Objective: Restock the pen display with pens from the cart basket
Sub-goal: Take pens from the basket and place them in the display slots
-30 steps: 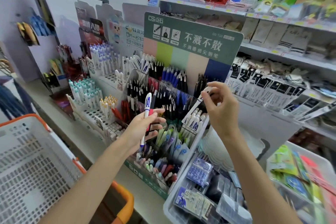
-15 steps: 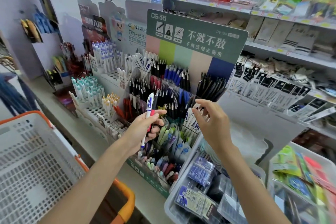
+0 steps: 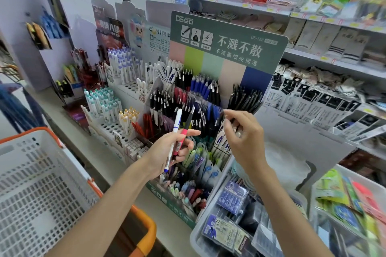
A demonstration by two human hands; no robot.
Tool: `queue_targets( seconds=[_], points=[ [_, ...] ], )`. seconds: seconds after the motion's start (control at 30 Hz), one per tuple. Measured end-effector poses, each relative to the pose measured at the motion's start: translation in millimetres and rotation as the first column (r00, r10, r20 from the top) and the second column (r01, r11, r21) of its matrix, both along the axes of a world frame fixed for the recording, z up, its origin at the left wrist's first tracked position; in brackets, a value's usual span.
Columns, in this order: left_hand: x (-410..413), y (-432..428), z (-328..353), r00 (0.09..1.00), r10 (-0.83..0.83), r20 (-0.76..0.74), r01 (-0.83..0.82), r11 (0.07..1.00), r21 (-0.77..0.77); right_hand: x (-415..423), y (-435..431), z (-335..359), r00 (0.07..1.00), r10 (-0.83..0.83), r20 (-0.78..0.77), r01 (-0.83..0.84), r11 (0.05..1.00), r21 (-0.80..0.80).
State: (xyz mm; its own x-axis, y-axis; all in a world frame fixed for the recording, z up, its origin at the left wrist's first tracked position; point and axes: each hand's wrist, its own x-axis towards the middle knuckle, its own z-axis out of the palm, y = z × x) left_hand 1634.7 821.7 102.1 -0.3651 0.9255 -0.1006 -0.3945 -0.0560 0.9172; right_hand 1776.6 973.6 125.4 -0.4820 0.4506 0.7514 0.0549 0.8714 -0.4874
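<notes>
My left hand (image 3: pixel 165 152) grips two pens upright in front of the green pen display (image 3: pixel 227 48): a white pen with blue print (image 3: pixel 177 121) and a black pen with a red grip (image 3: pixel 184 130). My right hand (image 3: pixel 244 137) hovers just right of them, over the display's compartment of white pens marked with a blue A (image 3: pixel 221 142). Its fingers are loosely curled and I see nothing held in them. The white cart basket with an orange rim (image 3: pixel 31 183) is at the lower left, and I see no pens in its visible part.
More pen stands (image 3: pixel 117 94) crowd the shelf to the left of the display. A clear bin of packaged refills (image 3: pixel 229 225) sits below right. Shelves of packaged goods (image 3: pixel 334 100) run behind on the right, with towels on top.
My right hand has come down from the back row, where it held a white pen, and now holds none. It has moved left toward my left hand, which kept its two pens.
</notes>
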Motion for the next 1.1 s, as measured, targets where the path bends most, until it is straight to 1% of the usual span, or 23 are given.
queue_targets(
  seconds=[0.1,0.2,0.3,0.37,0.43,0.5,0.57,0.63,0.7,0.77,0.93,1.1],
  points=[
    [6,8,6,0.996,-0.015,-0.088,0.015,1.0,0.004,-13,-11,14,0.995,0.086,0.046,-0.078,0.985,-0.155],
    [9,13,11,0.986,-0.006,-0.168,0.006,1.0,0.0,-22,-20,22,0.988,0.132,0.077,-0.105,0.952,-0.287],
    [7,14,14,0.979,0.011,-0.205,-0.011,1.0,-0.001,-30,-27,28,0.974,0.223,0.035,-0.185,0.881,-0.436],
    [3,13,17,0.973,0.012,-0.229,-0.014,1.0,-0.008,-36,-28,32,0.965,0.261,0.001,-0.226,0.841,-0.492],
    [-1,12,22,0.966,0.016,-0.259,-0.021,1.0,-0.016,-43,-29,38,0.956,0.294,-0.002,-0.255,0.825,-0.505],
    [-6,12,29,0.961,0.061,-0.269,-0.069,0.997,-0.019,-52,-29,49,0.955,0.295,-0.018,-0.272,0.853,-0.446],
    [-14,13,33,0.947,0.189,-0.26,-0.197,0.98,-0.007,-62,-22,67,0.969,0.225,-0.101,-0.247,0.909,-0.336],
    [-25,12,37,0.905,0.369,-0.21,-0.378,0.926,-0.004,-76,-9,88,0.968,0.14,-0.207,-0.195,0.941,-0.278],
    [-35,8,39,0.859,0.492,-0.143,-0.499,0.866,-0.024,-93,6,107,0.968,0.085,-0.237,-0.145,0.959,-0.245],
    [-41,1,39,0.835,0.538,-0.111,-0.545,0.837,-0.04,-111,19,118,0.981,0.049,-0.188,-0.086,0.977,-0.194],
    [-52,-13,38,0.825,0.547,-0.142,-0.557,0.829,-0.04,-146,39,120,1.0,-0.017,0.003,0.017,1.0,-0.016],
    [-61,-21,40,0.824,0.549,-0.14,-0.559,0.829,-0.035,-161,42,111,0.985,-0.051,0.167,0.04,0.997,0.066]
  ],
)
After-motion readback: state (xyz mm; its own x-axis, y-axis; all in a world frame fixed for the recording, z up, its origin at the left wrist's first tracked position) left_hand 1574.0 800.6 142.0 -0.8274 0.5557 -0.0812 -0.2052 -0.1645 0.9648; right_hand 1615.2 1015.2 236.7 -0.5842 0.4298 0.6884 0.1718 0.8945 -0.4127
